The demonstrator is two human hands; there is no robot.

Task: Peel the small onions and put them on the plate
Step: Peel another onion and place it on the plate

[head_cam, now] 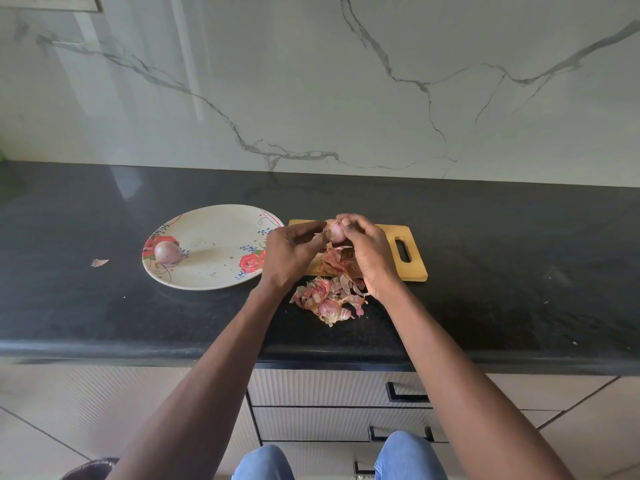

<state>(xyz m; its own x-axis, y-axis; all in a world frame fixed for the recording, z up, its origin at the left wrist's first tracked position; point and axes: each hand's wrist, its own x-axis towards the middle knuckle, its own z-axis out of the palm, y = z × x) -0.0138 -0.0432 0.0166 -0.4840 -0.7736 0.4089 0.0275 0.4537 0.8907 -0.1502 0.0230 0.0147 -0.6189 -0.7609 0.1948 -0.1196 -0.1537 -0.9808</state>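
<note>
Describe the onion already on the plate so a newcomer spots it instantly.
On the black counter, left of the wooden cutting board, sits a floral plate. The peeled onion lies alone at its left edge, smooth and pale pink, unlike the one held in the hands.

Cream plate point(211, 233) with red roses; black counter point(485, 271); pinkish onion skins point(329, 299); seemingly yellow board point(415, 268).

The right hand point(367, 251) and left hand point(291, 252) cover part of the onion point(335, 231) and the cutting board point(412, 251). The peel pile point(329, 299) may hide 1 more onion; this is unclear.
</note>
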